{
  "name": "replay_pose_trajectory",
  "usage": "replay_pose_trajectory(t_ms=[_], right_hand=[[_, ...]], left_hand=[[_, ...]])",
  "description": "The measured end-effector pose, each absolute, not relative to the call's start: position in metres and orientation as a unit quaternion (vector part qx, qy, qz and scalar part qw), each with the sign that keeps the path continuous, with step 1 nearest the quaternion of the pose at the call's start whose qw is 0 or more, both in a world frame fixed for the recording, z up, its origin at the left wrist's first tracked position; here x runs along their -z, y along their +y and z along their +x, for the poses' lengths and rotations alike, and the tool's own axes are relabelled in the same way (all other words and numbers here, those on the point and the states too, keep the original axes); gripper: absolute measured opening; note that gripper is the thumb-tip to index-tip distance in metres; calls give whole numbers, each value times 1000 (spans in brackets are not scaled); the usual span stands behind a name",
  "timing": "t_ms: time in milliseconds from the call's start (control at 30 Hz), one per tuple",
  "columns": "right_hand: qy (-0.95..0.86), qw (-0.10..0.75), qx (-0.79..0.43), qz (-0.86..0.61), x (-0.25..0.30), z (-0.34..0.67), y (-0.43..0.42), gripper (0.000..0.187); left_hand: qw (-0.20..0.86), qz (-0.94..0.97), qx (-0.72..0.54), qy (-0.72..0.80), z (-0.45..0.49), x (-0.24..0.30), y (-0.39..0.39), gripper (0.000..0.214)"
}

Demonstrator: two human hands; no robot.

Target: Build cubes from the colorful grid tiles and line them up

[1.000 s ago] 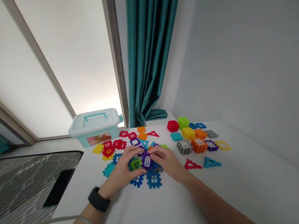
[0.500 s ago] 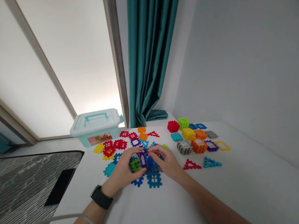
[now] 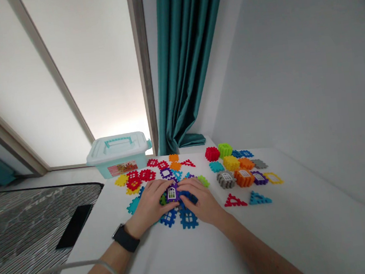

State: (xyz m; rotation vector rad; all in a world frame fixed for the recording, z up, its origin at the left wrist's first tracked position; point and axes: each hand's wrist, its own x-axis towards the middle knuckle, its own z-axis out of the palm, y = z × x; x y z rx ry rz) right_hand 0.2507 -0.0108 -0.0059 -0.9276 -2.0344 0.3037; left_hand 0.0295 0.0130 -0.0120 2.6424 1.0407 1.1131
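My left hand point(image 3: 151, 202) grips a purple square building piece point(image 3: 172, 193) by its top and bottom edges between fingers and thumb. A white window insert shows in the middle of that piece. Curled against its right edge are the fingers and thumb of my right hand point(image 3: 203, 199), which partly hide it. Blue notched building pieces point(image 3: 188, 219) lie on the table below and between the hands. A light-green piece point(image 3: 203, 180) lies just beyond my right hand.
Red notched pieces point(image 3: 147, 175) lie to the left, before a lidded teal box point(image 3: 118, 155). On the right stand stacks of grey point(image 3: 226, 179), orange point(image 3: 244, 177) and yellow point(image 3: 230, 163) pieces. Red point(image 3: 234, 200) and blue point(image 3: 259, 197) triangles lie nearer. A black flat object point(image 3: 74, 226) is left.
The purple piece has turned to face me more, and a white window now shows in it. My right fingers have come in against its right edge.
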Motion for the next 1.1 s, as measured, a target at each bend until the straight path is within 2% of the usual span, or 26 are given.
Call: replay_pose_trajectory(t_ms=[267,400,533,800,967,1100], right_hand=[[-826,407,-124,-369,7,255,-9,28],[-830,400,-133,-365,10,255,-7,22],[-828,398,-144,-368,11,255,-6,16],[-820,396,-151,-385,6,259,-6,17],[-816,403,-153,-386,3,262,-7,17],[-816,402,-151,-388,3,261,-8,17]], left_hand=[[-3,871,-358,337,28,9,14,57],[-13,878,-347,330,28,7,14,56],[0,883,-338,326,29,6,13,57],[40,886,-324,330,21,-1,12,61],[40,878,-324,349,15,-3,13,49],[44,869,-345,352,19,1,10,47]])
